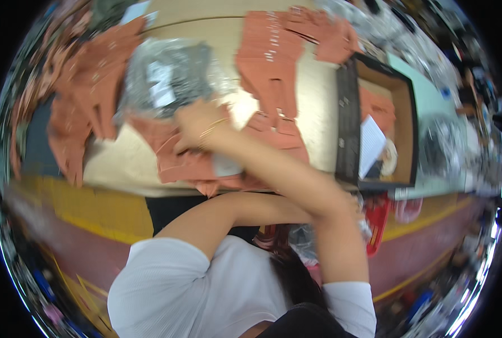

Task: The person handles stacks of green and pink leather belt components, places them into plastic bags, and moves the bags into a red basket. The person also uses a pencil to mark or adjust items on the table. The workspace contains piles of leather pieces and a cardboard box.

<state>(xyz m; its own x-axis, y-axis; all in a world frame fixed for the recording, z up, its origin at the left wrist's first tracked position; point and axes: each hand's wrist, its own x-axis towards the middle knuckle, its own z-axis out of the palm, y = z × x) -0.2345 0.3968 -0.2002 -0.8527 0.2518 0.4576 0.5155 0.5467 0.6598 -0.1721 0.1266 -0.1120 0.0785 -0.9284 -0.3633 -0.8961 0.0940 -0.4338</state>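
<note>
My arms cross over the near edge of the table. My right hand (197, 125), with gold bracelets at its wrist, reaches left across my body. It is over rust-orange cloth pieces (178, 166), beside a clear plastic bag of grey items (175, 70) with white labels. Motion smears its fingers, so its grip does not show. My left forearm passes to the right, beneath my right arm. Only a bit of my left hand (356, 204) shows past the right elbow, near clear plastic and a red basket (378, 222). Its fingers are mostly hidden.
More orange garments (90, 84) lie at the left, and others with pale tags (271, 62) at the far middle. On the right stands a black-edged box (348, 124) holding orange cloth, a white sheet (371, 145) and a pale roll (389, 158). Plastic-wrapped items lie beyond it.
</note>
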